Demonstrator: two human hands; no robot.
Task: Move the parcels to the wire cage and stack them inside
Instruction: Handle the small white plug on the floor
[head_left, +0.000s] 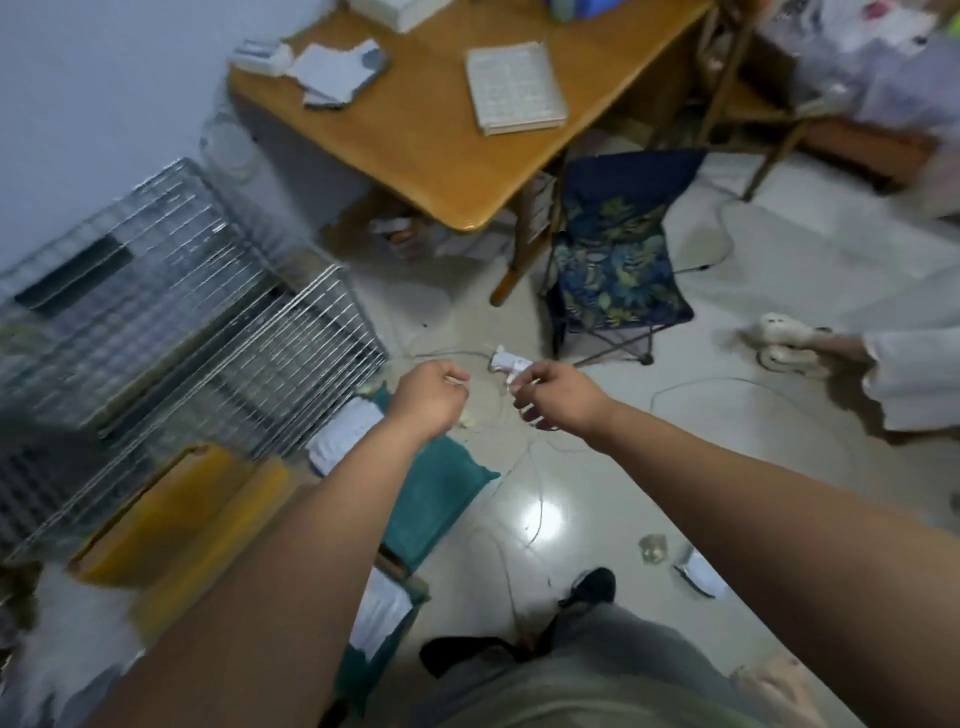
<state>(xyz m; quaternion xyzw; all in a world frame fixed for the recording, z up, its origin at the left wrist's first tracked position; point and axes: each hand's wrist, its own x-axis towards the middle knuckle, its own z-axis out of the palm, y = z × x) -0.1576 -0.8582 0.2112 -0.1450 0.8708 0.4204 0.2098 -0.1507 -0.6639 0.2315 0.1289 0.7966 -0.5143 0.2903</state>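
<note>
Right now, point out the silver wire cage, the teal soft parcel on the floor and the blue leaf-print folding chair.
Silver wire cage (171, 270): head view, top wire panel.
Teal soft parcel (436, 493): head view, bare teal face.
Blue leaf-print folding chair (613, 260): head view, printed fabric.

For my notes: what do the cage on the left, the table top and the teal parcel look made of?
Silvery wire cage: bare metal rods, judging by bright glints. Tan rounded-corner table: wood or wood-look laminate, smooth satin sheen; which is unclear. Teal flat parcel: probably soft plastic mailer, creased and matte.
</note>
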